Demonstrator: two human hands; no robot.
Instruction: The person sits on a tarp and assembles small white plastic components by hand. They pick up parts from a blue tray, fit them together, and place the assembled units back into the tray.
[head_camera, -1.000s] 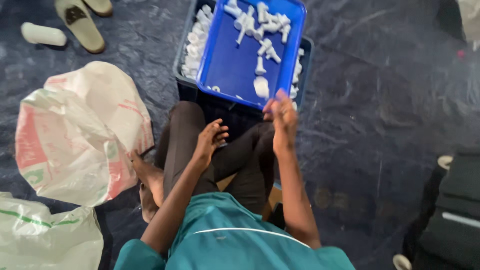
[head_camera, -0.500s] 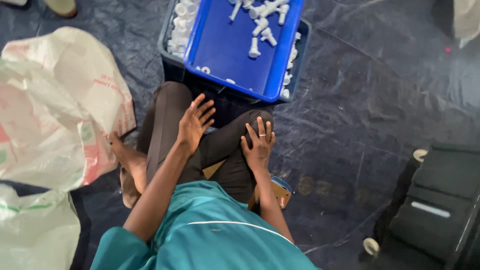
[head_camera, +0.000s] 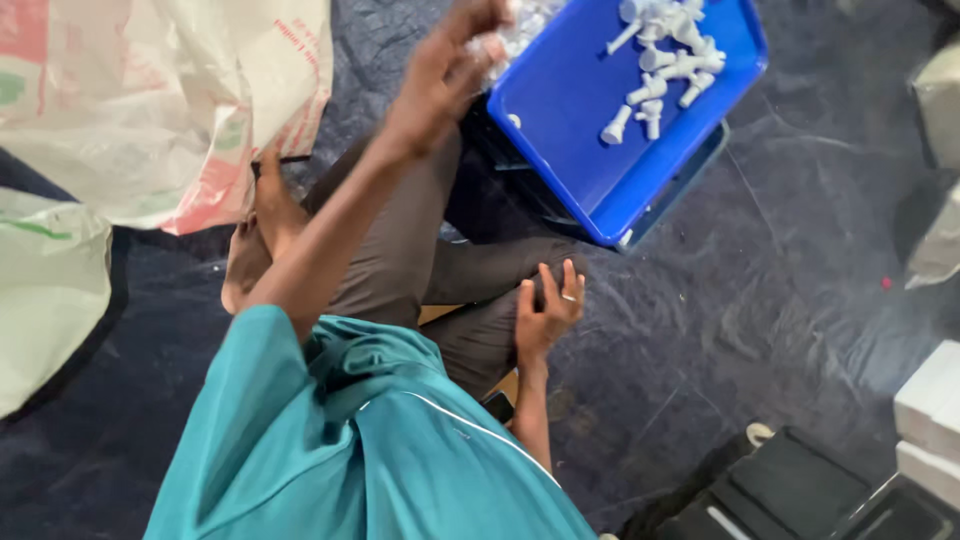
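Observation:
I sit cross-legged on the floor in a teal shirt. My left hand (head_camera: 445, 75) is raised and blurred, its fingers bent at the near left corner of a blue tray (head_camera: 570, 110). Whether it holds anything is unclear. The tray lies tilted on a dark crate (head_camera: 690, 175) and carries several small white plastic pieces (head_camera: 660, 55) at its far end. More white pieces (head_camera: 525, 25) show in the crate beside my left fingers. My right hand (head_camera: 545, 310), a ring on one finger, rests on my right knee with fingers spread and nothing in it.
Large white woven sacks with red and green print lie at the left (head_camera: 150, 100) and lower left (head_camera: 50, 290). A black case (head_camera: 800, 490) and pale blocks (head_camera: 930, 410) sit at the lower right. Dark plastic sheeting (head_camera: 760, 300) covers the floor.
My left hand has lifted off my knee and reached forward to the crate. My right hand stays on the right knee. The view has swung, so the tray now sits upper right.

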